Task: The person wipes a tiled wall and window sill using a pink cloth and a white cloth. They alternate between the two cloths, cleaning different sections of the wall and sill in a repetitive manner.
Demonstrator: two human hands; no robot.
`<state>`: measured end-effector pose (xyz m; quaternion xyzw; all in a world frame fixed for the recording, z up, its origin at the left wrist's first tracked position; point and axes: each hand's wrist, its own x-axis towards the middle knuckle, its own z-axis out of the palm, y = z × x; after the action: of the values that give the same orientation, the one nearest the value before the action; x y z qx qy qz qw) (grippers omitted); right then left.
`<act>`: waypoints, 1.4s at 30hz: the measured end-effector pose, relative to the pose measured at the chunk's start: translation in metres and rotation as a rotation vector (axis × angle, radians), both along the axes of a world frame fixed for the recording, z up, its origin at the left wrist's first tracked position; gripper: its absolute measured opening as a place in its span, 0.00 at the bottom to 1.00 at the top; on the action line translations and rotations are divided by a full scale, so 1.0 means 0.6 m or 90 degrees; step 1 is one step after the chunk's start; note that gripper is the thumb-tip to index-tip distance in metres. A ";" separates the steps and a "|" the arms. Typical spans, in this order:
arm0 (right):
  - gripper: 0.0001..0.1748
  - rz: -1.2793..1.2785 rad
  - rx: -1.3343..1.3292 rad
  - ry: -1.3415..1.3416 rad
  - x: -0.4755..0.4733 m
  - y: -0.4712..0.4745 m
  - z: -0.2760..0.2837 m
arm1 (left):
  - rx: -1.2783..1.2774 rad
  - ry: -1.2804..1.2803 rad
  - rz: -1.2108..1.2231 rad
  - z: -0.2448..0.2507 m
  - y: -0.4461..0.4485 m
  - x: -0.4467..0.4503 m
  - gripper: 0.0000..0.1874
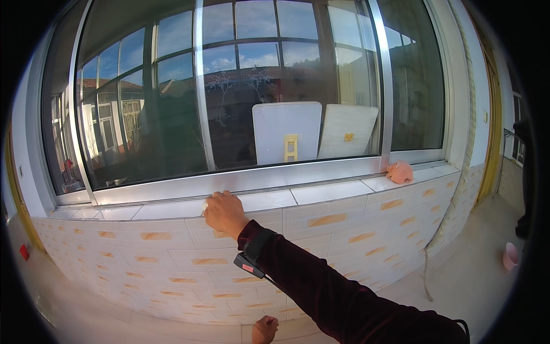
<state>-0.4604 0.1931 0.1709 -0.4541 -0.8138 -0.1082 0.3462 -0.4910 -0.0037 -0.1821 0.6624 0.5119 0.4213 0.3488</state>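
My right hand (pixel 223 211) is curled on the white tiled windowsill (pixel 327 191), just below the aluminium window frame (pixel 296 171). A bit of a small white thing (pixel 204 207) shows at the fingers' left side; most of it is hidden under the hand, so I cannot tell exactly what it is. My left hand (pixel 264 329) hangs low at the bottom of the view, before the tiled wall. Its fingers are curled in, and nothing shows in them. Farther right on the sill lies a crumpled pink cloth (pixel 400 172).
Sliding window panes (pixel 142 107) rise behind the sill and reflect a courtyard. Through the glass I see two pale boards (pixel 287 129). A patterned tile wall (pixel 206 262) drops to the floor. A pink bucket (pixel 510 256) and a hose (pixel 426 275) are at the right.
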 end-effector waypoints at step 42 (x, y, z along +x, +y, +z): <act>0.13 -0.170 0.275 0.139 0.292 -0.035 -0.037 | -0.191 -0.168 -0.081 -0.019 -0.011 0.059 0.13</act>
<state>-0.2849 0.1723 0.1486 -0.4820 -0.6629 -0.2740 0.5032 -0.4555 -0.0104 -0.1935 0.5730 0.4759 0.4005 0.5337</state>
